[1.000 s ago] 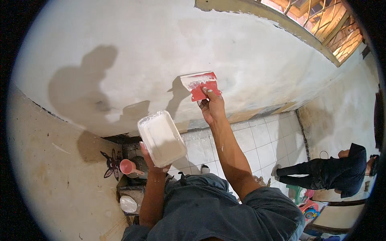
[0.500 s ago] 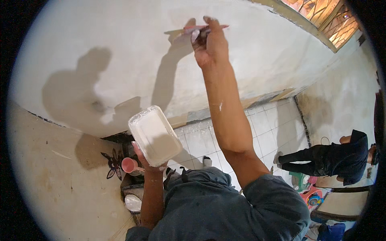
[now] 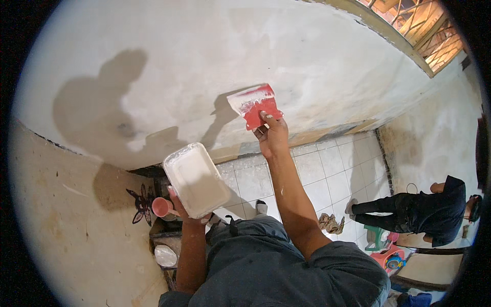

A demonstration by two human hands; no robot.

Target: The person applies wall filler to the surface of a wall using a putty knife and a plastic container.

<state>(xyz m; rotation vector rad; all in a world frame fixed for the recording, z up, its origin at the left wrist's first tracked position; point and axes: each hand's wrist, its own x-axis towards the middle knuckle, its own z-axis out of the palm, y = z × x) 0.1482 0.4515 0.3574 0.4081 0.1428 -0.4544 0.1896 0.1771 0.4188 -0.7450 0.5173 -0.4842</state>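
My right hand (image 3: 272, 135) grips a red plastic putty scraper (image 3: 259, 108), thumb on its face, fingers behind. White filler coats the scraper's upper left part. It is held in front of the whitish wall (image 3: 204, 46); whether its edge touches the wall I cannot tell. At the lower left, my left hand (image 3: 190, 212) supports a white rectangular tub (image 3: 212, 202) from its near end, fingers curled round the side and underneath. The tub is tilted toward me and has pale filler smeared over its inside.
A pink dipper (image 3: 162, 206) and a white bundle (image 3: 165, 256) are left of my left arm. Crumpled brown cloth (image 3: 331, 223) lies on the tiled floor (image 3: 312, 169). Another person in dark clothes (image 3: 414, 212) stands at the right, near a green stool (image 3: 376, 238). A barred window (image 3: 429, 30) is upper right.
My right hand has come down the wall toward me, and the scraper has turned from edge-on to show its red face. The tub in my left hand has barely shifted.
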